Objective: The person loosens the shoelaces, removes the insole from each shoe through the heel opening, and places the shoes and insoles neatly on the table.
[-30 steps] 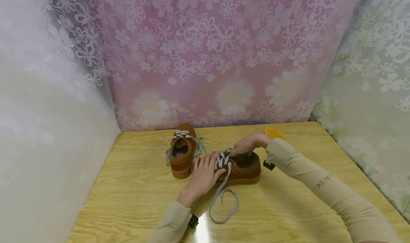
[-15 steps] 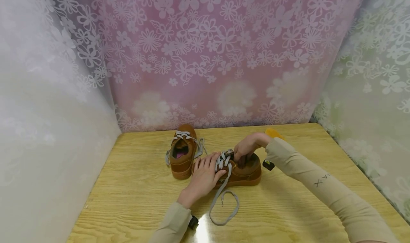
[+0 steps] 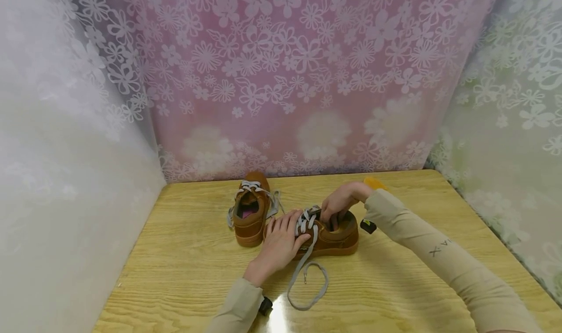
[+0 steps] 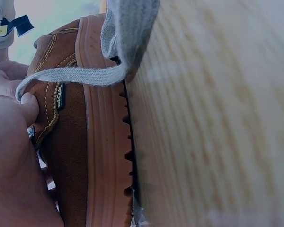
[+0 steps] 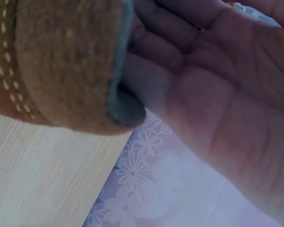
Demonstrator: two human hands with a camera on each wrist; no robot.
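Observation:
A brown lace-up shoe (image 3: 340,247) lies sideways on the table, toe to the left, with grey laces. My left hand (image 3: 278,242) grips its front part, fingers across the top and thumb on the near side beside the lace. The left wrist view shows the thumb (image 4: 28,109) against the brown upper, above the ridged sole (image 4: 106,142). My right hand (image 3: 340,203) reaches down into the shoe's opening from behind the tongue; its fingertips are hidden inside. In the right wrist view the palm (image 5: 213,104) faces the padded heel collar (image 5: 71,61).
A matching brown shoe (image 3: 250,235) stands behind and left, toe away, something pink inside. A loose grey lace (image 3: 325,279) loops on the wooden table (image 3: 189,260) in front. A flat orange piece (image 3: 374,182) lies at the back right, partly behind the wrist. Patterned curtains enclose three sides.
My right hand has shifted slightly, its thumb leaving the laces by the tongue and moving to the shoe's opening. The left hand keeps its place on the front of the shoe.

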